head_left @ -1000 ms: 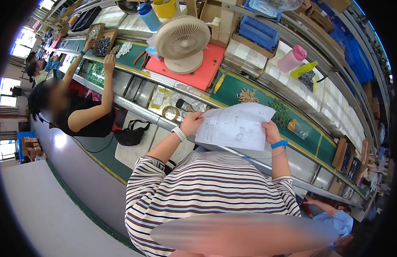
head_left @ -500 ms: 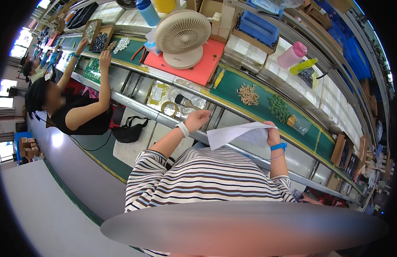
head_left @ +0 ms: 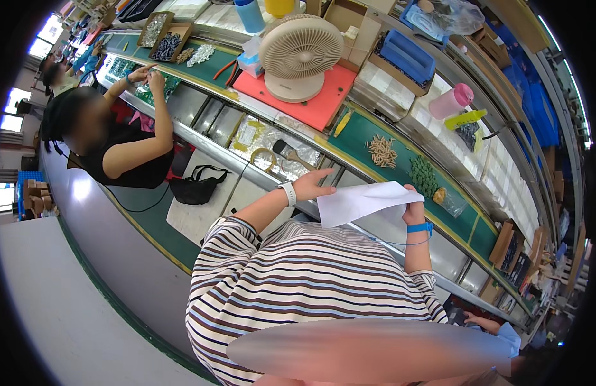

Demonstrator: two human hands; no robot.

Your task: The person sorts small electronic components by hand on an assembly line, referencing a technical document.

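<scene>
The white paper sheet (head_left: 362, 204) is in the air in front of the striped shirt (head_left: 311, 276), over the near metal edge of the surface (head_left: 351, 132), its face bent and creased toward the right end. The right hand (head_left: 414, 207) has its fingers clamped on the sheet's upper right corner. The left hand (head_left: 313, 184) has its thumb and fingers apart beside the sheet's left end; whether the thumb brushes the paper, I cannot tell

For good handling, a light pinch at the right corner seems enough, since a hard squeeze would deepen the crease. The left side looks unsupported, so a grip there is best made with the thumb on the near face and fingers behind, then drawn gently outward until the paper lies taut. Thin paper likely buckles if the hands push toward each other. The cord on the blue wrist strap (head_left: 419, 228) is best kept from snagging the lower edge, and the sheet held clear of the brown pile (head_left: 381, 152) and green pile (head_left: 424, 177), which a sweep could scatter
</scene>
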